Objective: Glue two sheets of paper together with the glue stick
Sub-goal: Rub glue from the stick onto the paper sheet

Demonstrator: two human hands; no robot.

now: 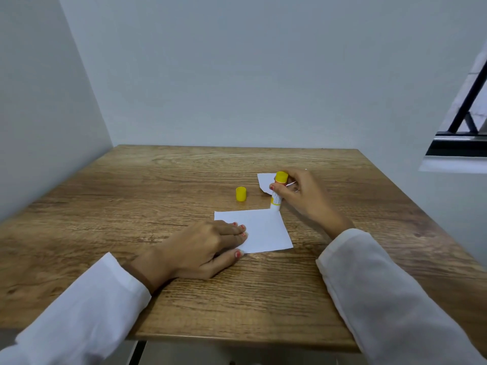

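Note:
A white sheet of paper (263,230) lies flat near the middle of the wooden table (158,185). My left hand (203,246) rests on the sheet's left edge, with straight fingers pressing it down. My right hand (303,193) grips the glue stick (277,193), which stands tilted with its lower end touching the sheet's far right corner. The stick's yellow cap (240,193) stands on the table, apart to the left of the stick. A second white sheet (264,181) lies behind the glue stick, partly hidden by my right hand.
The table sits in a corner between a wall on the left and a wall behind. A window with a dark frame (458,143) is at the upper right. The table's front edge runs near my sleeves.

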